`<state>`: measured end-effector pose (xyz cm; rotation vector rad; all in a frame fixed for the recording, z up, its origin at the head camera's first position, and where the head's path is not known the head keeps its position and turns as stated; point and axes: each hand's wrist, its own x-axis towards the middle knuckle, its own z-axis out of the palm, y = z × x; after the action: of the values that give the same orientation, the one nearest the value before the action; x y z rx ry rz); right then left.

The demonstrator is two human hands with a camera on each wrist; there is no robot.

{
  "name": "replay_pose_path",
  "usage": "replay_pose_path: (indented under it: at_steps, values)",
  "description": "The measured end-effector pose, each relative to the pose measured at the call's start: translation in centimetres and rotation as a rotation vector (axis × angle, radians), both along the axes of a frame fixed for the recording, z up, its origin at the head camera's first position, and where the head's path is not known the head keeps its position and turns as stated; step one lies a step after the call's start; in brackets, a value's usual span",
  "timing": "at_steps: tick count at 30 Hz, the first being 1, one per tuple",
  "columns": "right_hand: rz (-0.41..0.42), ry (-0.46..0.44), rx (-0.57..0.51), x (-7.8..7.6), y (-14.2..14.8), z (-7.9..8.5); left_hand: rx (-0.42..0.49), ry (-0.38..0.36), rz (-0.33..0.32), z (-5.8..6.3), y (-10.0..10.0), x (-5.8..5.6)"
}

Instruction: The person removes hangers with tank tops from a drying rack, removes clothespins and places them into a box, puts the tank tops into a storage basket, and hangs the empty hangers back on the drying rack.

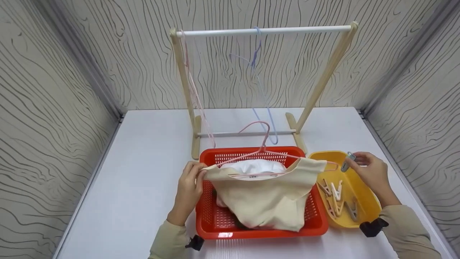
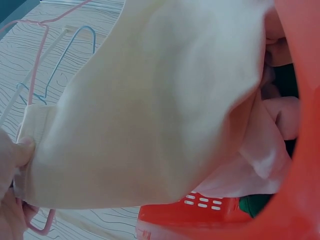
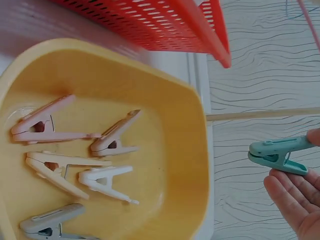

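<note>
A cream sleeveless top (image 1: 266, 201) hangs on a pink hanger (image 1: 267, 135) over the red basket (image 1: 262, 233). My left hand (image 1: 188, 187) pinches the top's left shoulder together with that end of the hanger; the left wrist view shows the thumb on the cloth. At the other side, the hanger's right end sticks out past the shoulder. Between thumb and fingers my right hand (image 1: 372, 174) holds a teal clothespin (image 3: 277, 150) above the yellow bin (image 1: 359, 187). The clothespin's jaws grip nothing, apart from the cloth.
Behind the basket stands a drying rack with a white rail (image 1: 266, 31) and wooden legs. A pink hanger (image 1: 196, 90) and a blue hanger (image 1: 264, 90) hang from it. Several clothespins, among them a white one (image 3: 105, 180), lie in the bin. White cloth (image 1: 251, 166) fills part of the basket.
</note>
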<state>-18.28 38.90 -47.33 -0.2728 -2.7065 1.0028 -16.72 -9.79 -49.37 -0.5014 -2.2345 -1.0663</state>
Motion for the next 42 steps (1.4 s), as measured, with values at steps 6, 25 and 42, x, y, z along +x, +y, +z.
replay_pose_path:
  at_steps: [6, 25, 42]
  values:
    - [0.011, -0.120, 0.024, -1.5, 0.0, -1.7, -0.013, 0.018, 0.014, 0.2, -0.1, 0.1]
    - [0.132, -0.241, 0.164, -4.7, 0.6, -6.3, -0.004, 0.007, 0.012, 0.3, -0.1, 0.4]
    - [0.123, -0.329, 0.160, -5.3, 1.1, -8.1, -0.008, 0.005, 0.027, 0.5, -0.1, 0.6]
